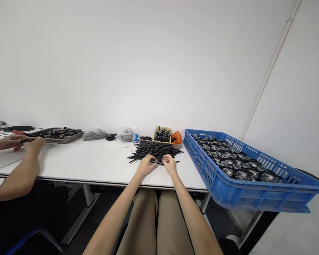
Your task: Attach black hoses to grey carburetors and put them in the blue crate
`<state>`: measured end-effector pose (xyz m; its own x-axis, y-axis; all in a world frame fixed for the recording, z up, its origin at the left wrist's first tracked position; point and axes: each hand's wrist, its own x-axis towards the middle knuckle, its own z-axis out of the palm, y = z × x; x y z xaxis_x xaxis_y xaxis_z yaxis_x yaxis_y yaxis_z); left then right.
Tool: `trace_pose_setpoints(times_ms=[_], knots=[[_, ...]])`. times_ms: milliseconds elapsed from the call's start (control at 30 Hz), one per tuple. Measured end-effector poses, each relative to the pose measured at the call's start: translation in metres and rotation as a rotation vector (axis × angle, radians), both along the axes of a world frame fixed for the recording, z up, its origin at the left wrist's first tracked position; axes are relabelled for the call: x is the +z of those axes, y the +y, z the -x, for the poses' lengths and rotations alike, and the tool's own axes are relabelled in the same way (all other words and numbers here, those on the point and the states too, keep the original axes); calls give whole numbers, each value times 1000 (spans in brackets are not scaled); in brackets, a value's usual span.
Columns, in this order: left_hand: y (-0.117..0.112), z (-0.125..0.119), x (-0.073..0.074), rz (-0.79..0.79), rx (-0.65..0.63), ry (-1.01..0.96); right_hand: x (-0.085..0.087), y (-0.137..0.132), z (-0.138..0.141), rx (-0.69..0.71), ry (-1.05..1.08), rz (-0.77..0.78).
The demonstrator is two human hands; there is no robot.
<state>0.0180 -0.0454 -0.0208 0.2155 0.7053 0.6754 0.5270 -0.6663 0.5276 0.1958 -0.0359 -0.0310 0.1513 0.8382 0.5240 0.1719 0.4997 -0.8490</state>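
Note:
At the front edge of a pile of thin black rods (149,149), my left hand (146,165) is closed in a pinch, with a small greyish piece (156,160) at its fingertips, too small to name. Just to the right, my right hand (170,164) also has its fingers pinched together, close to the dark end of something thin between the two hands. What the right fingers grip is too small to make out. Both wrists rest near the front of the white table (95,163).
On my right stands a large blue crate (244,191) with rows of black round parts. Behind the rods are a tan basket (162,142) of black pieces, an orange basket (177,138), a bottle (136,136) and bags. A co-worker's hands (29,141) work by a metal tray (69,140).

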Motion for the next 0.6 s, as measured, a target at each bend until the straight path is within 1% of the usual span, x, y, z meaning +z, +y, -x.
trace_pose_setpoints(times_ms=[600], knots=[[-1,-1,2,3,21,33,0,0,1,17,22,30]])
